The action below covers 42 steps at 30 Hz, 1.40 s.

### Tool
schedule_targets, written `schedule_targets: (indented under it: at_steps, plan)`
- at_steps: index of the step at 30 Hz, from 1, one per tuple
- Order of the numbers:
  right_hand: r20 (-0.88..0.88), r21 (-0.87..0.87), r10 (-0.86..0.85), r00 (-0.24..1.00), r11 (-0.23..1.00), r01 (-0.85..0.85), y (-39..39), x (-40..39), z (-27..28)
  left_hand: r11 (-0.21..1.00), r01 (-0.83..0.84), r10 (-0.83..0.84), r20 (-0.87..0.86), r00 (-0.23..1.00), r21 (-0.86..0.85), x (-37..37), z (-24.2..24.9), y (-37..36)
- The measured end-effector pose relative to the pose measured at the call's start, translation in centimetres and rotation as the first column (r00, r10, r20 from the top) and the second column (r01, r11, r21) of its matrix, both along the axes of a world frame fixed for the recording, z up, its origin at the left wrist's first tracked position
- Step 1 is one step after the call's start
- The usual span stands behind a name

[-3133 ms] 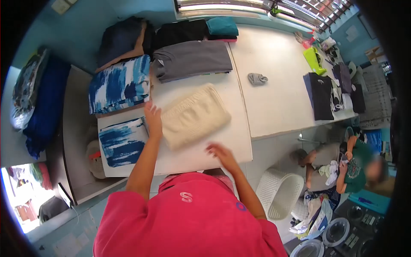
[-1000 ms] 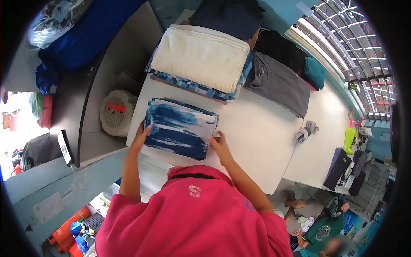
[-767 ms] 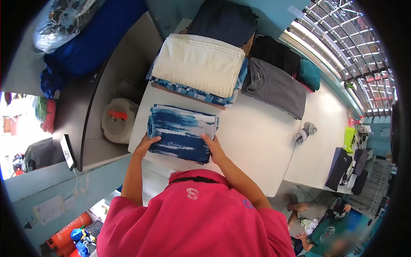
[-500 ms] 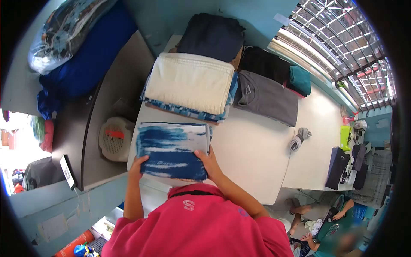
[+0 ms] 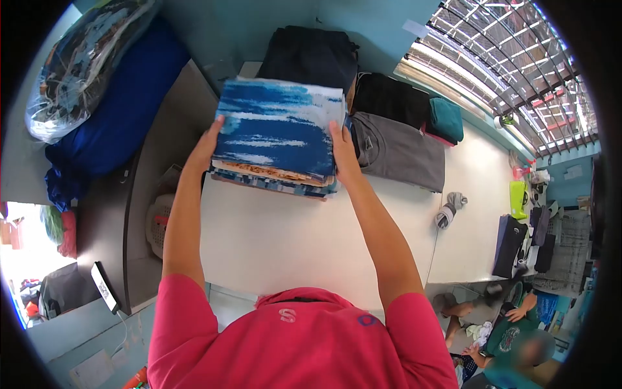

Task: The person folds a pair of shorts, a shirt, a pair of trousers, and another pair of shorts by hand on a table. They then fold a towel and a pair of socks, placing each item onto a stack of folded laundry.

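Note:
A folded blue-and-white patterned cloth (image 5: 278, 126) is between my two hands, over the folded pile (image 5: 275, 185) near the wall. My left hand (image 5: 208, 144) grips its left edge, and my right hand (image 5: 344, 152) holds the right edge, thumb on top. Brown-patterned and blue-checked layers show below the cloth's front edge. The cream towel is hidden underneath. Just right of my right hand lies a folded grey T-shirt (image 5: 408, 152). Behind the cloth sits a stack of dark folded clothes (image 5: 310, 55).
Black folded clothes (image 5: 392, 97) and a teal folded cloth (image 5: 446, 120) lie along the back of the white table (image 5: 291, 249). A rolled grey bundle (image 5: 451, 209) rests to the right. A pale plastic stool (image 5: 155, 223) stands left. Another person (image 5: 518, 337) is at lower right.
Both hands have carried the blue-and-white cloth forward from the table's near side onto or just above the pile, covering the cream towel. My arms are now stretched out.

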State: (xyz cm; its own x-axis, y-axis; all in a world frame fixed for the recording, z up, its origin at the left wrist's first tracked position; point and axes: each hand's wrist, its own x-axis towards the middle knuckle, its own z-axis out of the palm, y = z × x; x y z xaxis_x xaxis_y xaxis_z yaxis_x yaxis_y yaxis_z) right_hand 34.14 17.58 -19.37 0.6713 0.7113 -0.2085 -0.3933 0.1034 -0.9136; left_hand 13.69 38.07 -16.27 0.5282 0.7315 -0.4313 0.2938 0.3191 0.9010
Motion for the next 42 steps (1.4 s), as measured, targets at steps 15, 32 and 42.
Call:
schedule_targets:
  at_steps: [15,32,42]
  plan:
    - [0.680,-0.005,-0.380,0.627,0.853,0.523,-3.0,-3.4,-3.3,-0.073,0.644,0.112,-0.635,0.764,0.762,8.3,-2.9,-3.2]
    - [0.789,-0.295,-0.333,0.516,0.531,0.794,-41.1,-0.5,-6.3,0.457,0.754,-0.770,-0.215,0.601,0.472,9.3,-7.0,-36.6]
    - [0.685,-0.629,0.163,0.710,0.624,0.463,-44.9,8.6,-13.1,0.269,0.766,-0.346,-0.684,0.642,0.583,10.8,-13.7,-46.2]
